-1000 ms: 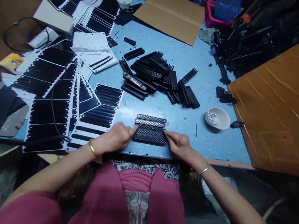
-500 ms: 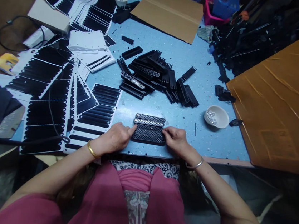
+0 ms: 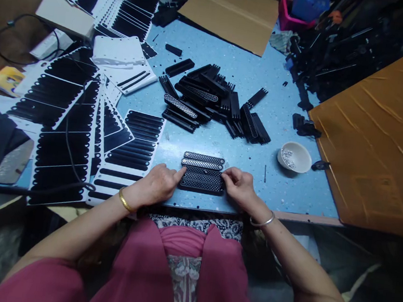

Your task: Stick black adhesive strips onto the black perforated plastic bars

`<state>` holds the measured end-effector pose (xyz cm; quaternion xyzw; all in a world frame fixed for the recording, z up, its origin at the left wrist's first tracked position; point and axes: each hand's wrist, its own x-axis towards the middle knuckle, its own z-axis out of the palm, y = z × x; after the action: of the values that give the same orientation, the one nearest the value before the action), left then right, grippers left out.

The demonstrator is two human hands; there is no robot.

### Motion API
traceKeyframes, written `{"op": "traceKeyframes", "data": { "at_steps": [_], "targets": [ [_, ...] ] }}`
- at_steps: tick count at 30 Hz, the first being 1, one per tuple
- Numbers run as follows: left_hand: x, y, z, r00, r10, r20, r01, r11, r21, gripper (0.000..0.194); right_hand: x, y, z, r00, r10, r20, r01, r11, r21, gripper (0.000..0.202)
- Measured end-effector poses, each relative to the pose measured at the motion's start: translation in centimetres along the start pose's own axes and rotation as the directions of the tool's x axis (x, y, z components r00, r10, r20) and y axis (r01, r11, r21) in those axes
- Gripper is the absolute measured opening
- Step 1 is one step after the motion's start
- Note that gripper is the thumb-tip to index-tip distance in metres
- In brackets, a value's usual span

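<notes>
In front of me lies a row of long black bars with a diamond pattern, side by side. The two far ones, led by a silver-patterned bar [image 3: 203, 164], look lighter, and the nearer black bars [image 3: 201, 182] are darker. My left hand [image 3: 161, 183] is closed, its index fingertip pressed at the left end of a dark bar in the middle. My right hand [image 3: 240, 184] pinches at the right end of that same dark bar, thumb and index finger together. A small shiny speck sits on that bar. Anything tiny inside the right fingertips is hidden.
Beyond the row is a pile of black slotted bars [image 3: 211, 96]. A white bowl [image 3: 294, 157] with small shiny pieces stands right, near a thin pin [image 3: 265, 174]. Sheets of black strips [image 3: 63, 164] cover the left. Cardboard [image 3: 231, 14] lies behind; a brown box [image 3: 379, 156] stands right.
The view has shifted slightly. Both hands stay at the two ends of the dark bar, with little visible movement of the bars.
</notes>
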<state>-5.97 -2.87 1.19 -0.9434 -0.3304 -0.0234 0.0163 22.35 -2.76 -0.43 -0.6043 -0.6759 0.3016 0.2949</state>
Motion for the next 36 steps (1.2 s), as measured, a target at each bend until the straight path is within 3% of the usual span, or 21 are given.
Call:
{"op": "traceKeyframes", "data": {
  "at_steps": [6, 13, 18, 22, 27, 29, 33, 36],
  "targets": [
    [0.0, 0.0, 0.2, 1.0, -0.02, -0.015, 0.019, 0.999, -0.049, 0.049, 0.3, 0.4, 0.2, 0.989, 0.144, -0.037, -0.141, 0.987, 0.076, 0.019],
    [0.0, 0.1, 0.2, 1.0, -0.023, -0.009, 0.023, 0.999, -0.031, 0.05, 0.5, 0.3, -0.2, 0.961, 0.239, 0.139, -0.266, 0.936, 0.231, 0.033],
    [0.1, 0.0, 0.2, 1.0, -0.001, 0.023, 0.001, 1.0, -0.005, 0.052, 1.5, -0.4, -1.2, 0.902, 0.316, 0.293, -0.397, 0.873, 0.282, 0.038],
    [0.1, 0.1, 0.2, 0.999, 0.012, 0.034, -0.012, 1.0, 0.007, 0.054, 2.7, -0.4, -2.1, 0.857, 0.268, 0.44, -0.389, 0.896, 0.212, 0.04],
    [0.1, 0.4, 0.5, 1.0, 0.011, 0.026, -0.01, 0.999, -0.037, 0.056, 3.1, 0.0, -2.4, 0.892, 0.152, 0.426, -0.212, 0.973, 0.095, 0.041],
    [0.1, 0.5, 0.7, 1.0, -0.005, 0.02, 0.006, 0.998, -0.064, 0.057, 3.1, 0.2, -2.6, 0.866, 0.177, 0.468, -0.259, 0.959, 0.117, 0.039],
    [0.2, 0.7, 0.6, 0.999, -0.009, 0.043, 0.012, 0.998, -0.061, 0.057, 3.6, 0.3, -3.1, 0.755, 0.274, 0.596, -0.471, 0.859, 0.2, 0.04],
    [0.2, 0.7, 0.4, 0.998, -0.001, 0.056, 0.004, 0.998, -0.062, 0.058, 3.8, 0.4, -3.0, 0.751, 0.267, 0.604, -0.488, 0.841, 0.235, 0.041]
  ]
}}
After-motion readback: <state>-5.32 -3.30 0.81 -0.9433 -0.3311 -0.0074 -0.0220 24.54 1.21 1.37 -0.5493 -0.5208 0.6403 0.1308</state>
